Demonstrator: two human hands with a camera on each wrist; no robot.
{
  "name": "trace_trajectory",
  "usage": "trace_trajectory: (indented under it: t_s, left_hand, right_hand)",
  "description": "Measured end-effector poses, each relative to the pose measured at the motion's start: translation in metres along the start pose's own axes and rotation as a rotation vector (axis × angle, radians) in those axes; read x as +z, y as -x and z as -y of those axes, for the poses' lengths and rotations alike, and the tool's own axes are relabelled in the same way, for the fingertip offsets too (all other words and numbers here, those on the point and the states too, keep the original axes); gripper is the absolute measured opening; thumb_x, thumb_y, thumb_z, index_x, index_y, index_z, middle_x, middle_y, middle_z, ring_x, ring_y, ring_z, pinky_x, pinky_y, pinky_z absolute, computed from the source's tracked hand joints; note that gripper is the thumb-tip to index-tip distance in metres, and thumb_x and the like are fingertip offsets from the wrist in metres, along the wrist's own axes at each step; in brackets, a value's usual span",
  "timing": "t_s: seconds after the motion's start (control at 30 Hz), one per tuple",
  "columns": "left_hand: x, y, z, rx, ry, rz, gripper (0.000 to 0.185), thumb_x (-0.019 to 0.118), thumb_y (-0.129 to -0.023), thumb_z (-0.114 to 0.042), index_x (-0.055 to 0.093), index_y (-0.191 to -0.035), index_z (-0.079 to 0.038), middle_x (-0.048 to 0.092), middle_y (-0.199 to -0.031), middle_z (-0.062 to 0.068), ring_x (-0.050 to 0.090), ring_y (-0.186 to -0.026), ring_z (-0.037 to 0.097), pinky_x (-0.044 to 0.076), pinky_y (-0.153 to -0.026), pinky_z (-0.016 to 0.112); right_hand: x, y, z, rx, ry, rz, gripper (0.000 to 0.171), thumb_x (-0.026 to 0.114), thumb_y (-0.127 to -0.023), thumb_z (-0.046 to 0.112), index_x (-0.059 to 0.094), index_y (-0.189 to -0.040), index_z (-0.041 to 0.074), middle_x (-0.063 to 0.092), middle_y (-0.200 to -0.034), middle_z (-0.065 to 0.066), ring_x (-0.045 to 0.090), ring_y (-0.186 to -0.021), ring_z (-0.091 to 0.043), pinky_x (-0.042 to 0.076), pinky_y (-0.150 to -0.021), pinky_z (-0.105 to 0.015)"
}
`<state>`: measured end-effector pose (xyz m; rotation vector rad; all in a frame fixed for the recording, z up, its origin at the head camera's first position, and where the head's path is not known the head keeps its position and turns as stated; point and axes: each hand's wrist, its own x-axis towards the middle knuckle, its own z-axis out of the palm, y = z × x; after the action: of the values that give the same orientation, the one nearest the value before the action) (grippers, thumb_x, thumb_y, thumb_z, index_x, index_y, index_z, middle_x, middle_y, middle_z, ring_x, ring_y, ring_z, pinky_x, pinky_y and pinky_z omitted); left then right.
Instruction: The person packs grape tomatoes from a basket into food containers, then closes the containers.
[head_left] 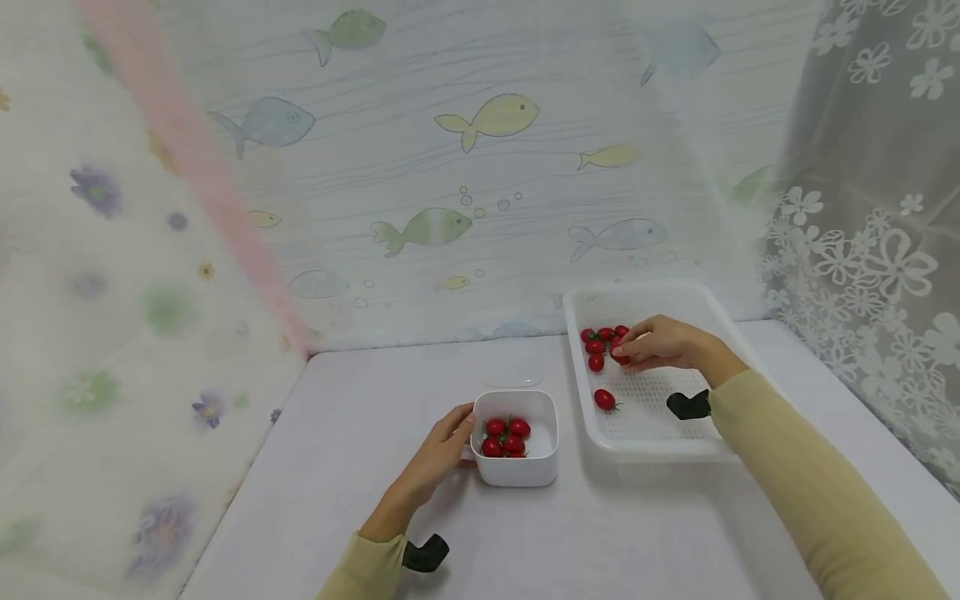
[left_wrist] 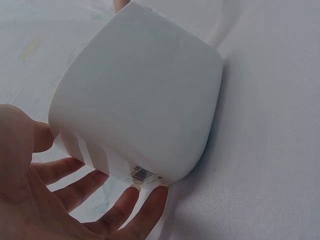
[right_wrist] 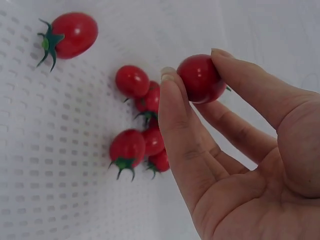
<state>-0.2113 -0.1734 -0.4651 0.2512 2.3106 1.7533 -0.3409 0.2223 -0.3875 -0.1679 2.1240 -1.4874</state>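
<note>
My left hand rests its fingertips along the left side of a white square container. Close up in the left wrist view, relaxed fingers touch its glossy wall near a barcode label. Several red cherry tomatoes lie inside the container. Over the white perforated basket, my right hand pinches one cherry tomato between thumb and fingertips. Below it, more cherry tomatoes with green stems cluster in the basket, and a single cherry tomato lies apart nearer the front.
A clear, lid-like piece lies flat behind the container. The white table ends at a fish-printed curtain. A flowered curtain hangs at the left, and a lace one at the right.
</note>
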Motion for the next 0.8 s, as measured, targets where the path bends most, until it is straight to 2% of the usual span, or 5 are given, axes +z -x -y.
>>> trace_trajectory:
  t_s: [0.2, 0.43, 0.8]
  left_hand:
    - [0.0, 0.0, 0.001, 0.003, 0.004, -0.006, 0.053, 0.042, -0.112, -0.036, 0.039, -0.155, -0.007, 0.046, -0.153, 0.018, 0.054, -0.125, 0.036, 0.059, -0.09, 0.047]
    - [-0.001, 0.0, 0.001, 0.007, 0.008, 0.0, 0.052, 0.042, -0.112, -0.034, 0.039, -0.155, -0.007, 0.047, -0.152, 0.018, 0.055, -0.125, 0.036, 0.059, -0.091, 0.046]
    - [-0.001, -0.001, 0.002, 0.016, 0.024, 0.006, 0.053, 0.043, -0.111, -0.038, 0.04, -0.155, -0.007, 0.046, -0.153, 0.018, 0.054, -0.125, 0.036, 0.059, -0.09, 0.046]
  right_hand:
    - [0.005, 0.011, 0.005, -0.067, 0.025, -0.017, 0.043, 0.065, -0.1, 0.008, 0.048, -0.131, -0.017, 0.068, -0.104, -0.012, 0.071, -0.092, -0.022, 0.058, -0.094, -0.039]
    - [0.009, 0.021, 0.008, -0.124, 0.059, -0.016, 0.045, 0.065, -0.101, 0.01, 0.048, -0.133, -0.017, 0.068, -0.111, -0.017, 0.072, -0.09, -0.019, 0.06, -0.089, -0.036]
    - [0.018, 0.035, 0.017, -0.211, 0.081, -0.073, 0.046, 0.071, -0.098, 0.017, 0.054, -0.129, -0.013, 0.067, -0.118, -0.022, 0.072, -0.097, -0.024, 0.059, -0.092, -0.038]
